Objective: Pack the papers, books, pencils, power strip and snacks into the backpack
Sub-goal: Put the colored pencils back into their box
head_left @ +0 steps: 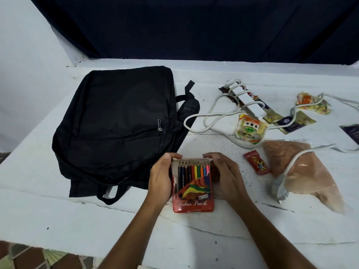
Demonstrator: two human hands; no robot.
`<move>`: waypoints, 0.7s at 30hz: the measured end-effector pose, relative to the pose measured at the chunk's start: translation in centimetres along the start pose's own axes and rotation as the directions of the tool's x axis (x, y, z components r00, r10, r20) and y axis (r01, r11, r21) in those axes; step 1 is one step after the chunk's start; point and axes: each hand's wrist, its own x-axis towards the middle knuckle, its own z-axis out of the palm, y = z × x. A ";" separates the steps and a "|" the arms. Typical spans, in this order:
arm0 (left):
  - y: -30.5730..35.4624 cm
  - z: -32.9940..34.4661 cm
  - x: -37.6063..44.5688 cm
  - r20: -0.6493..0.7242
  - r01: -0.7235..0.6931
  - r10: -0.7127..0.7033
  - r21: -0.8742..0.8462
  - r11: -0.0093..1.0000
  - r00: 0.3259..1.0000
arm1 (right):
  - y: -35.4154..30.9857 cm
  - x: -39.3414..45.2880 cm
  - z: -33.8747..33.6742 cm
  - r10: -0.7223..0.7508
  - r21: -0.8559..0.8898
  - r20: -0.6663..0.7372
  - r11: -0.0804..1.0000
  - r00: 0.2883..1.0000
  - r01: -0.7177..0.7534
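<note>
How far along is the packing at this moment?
No papers or books lie on the table; whether they are packed cannot be seen. Both hands, left and right, hold the pencil box. The power strip and snacks lie outside the backpack.

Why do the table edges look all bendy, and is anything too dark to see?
Head view: the wide-angle lens bows the white table edges; the black backpack is so dark its folds barely show; the colour pencil box, gripped by left hand and right hand, looks sharp.
</note>
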 end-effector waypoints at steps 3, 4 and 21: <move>0.3 0.2 0.2 0.021 0.061 -0.061 -0.017 0.998 0.998 | -0.7 0.7 -0.5 0.043 -0.024 0.055 0.999 0.998 -0.042; 0.5 0.3 0.1 0.029 0.069 -0.068 -0.024 0.997 0.997 | -0.8 1.0 -0.7 0.059 -0.035 0.075 0.998 0.995 -0.057; 6.3 -0.1 -3.5 0.265 0.073 -0.142 0.255 0.964 0.954 | -6.1 3.5 -3.1 0.389 -0.359 0.712 0.917 0.585 -0.173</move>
